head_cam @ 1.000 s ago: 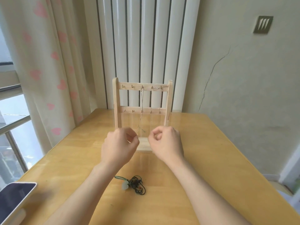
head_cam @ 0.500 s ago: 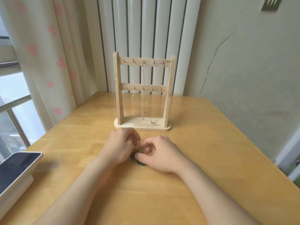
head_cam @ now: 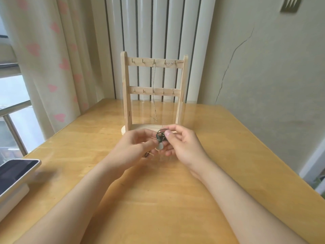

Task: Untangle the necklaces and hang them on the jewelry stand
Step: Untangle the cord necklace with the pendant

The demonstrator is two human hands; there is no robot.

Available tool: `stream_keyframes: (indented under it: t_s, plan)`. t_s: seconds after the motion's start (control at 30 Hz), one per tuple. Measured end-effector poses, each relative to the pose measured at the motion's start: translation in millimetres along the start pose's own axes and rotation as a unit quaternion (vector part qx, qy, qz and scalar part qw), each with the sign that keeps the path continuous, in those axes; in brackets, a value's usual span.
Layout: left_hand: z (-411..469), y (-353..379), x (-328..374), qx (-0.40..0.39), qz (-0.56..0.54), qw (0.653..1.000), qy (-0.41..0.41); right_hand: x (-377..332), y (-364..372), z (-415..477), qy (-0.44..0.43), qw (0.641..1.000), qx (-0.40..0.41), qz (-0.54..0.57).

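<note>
A wooden jewelry stand (head_cam: 127,95) with two hook rails stands at the table's back middle. A twisted silver chain (head_cam: 154,92) hangs from a top hook, and a thin chain (head_cam: 169,63) lies across the two right top hooks. Just in front of the stand's base, above the table, both hands hold a tangled dark cord necklace (head_cam: 160,136) with a pale pendant (head_cam: 160,147). My right hand (head_cam: 182,143) pinches the tangle's top between thumb and fingers. My left hand (head_cam: 139,143) holds the cord from the left, and a loose cord end trails below it.
A phone on a white box (head_cam: 15,175) sits at the table's left edge (head_cam: 52,136). Heart-print curtains and a window are on the left, a white radiator stands behind the stand, and a cracked wall is on the right.
Both hands came down from the stand to the tangled dark cord on the table, picked it up, and now hold it raised in front of the stand's base.
</note>
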State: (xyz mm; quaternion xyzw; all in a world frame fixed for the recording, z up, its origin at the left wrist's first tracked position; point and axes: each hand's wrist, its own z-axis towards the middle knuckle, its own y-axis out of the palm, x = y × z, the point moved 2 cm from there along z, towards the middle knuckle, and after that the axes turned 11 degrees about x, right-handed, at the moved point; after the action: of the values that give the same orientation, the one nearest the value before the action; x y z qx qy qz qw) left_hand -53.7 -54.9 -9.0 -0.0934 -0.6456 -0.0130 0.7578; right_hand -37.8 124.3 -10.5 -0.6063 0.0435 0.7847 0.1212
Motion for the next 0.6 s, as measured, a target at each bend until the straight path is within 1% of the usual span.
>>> stream_keyframes:
  t_s: [0.13, 0.27, 0.37, 0.47, 0.6]
  plan:
    - [0.0, 4.1, -3.4, 0.012, -0.063, 0.998, -0.022, -3.2, -0.8, 2.7, 0.014, 0.999, 0.023, 0.037]
    - [1.4, 6.9, -7.1, 0.014, -0.108, 0.993, -0.045, -1.3, -1.8, 2.9, 0.040, 0.997, 0.023, 0.063]
    - [1.0, 7.0, -8.0, 0.015, -0.116, 0.992, -0.055, -1.7, -1.0, 1.5, 0.032, 0.998, 0.022, 0.055]
    - [1.0, 7.6, -7.9, 0.021, -0.124, 0.990, -0.066, -5.3, -1.3, -1.5, 0.026, 0.998, 0.007, 0.055]
    - [1.2, 7.7, -7.4, 0.032, -0.125, 0.988, -0.080, -2.6, -0.1, -2.2, 0.012, 0.999, -0.009, 0.030]
